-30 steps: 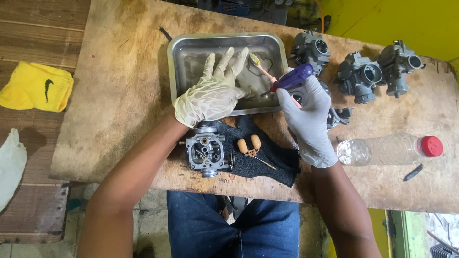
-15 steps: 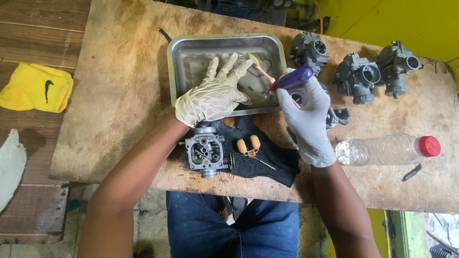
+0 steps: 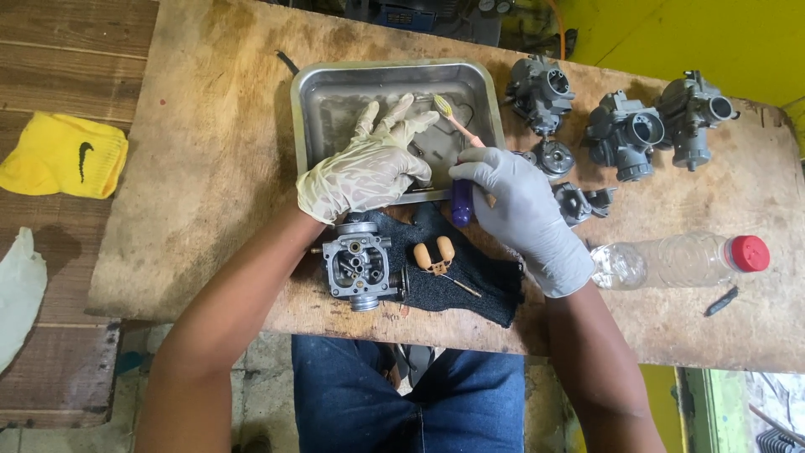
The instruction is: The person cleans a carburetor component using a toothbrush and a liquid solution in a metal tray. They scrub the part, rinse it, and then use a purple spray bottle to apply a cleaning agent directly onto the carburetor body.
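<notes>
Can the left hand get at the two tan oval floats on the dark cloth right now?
Probably yes. The left hand rests empty over the metal tray, and the tan floats lie uncovered on the dark cloth just below it, nothing between.

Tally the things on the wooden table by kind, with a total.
Carburetors: 4, three assembled at the far right, one opened near the left hand
Metal tray: 1
Plastic bottle: 1
Toothbrush: 1
Purple-handled screwdriver, in the right hand: 1
Dark cloth: 1
Tan float: 1
Total: 10
</notes>
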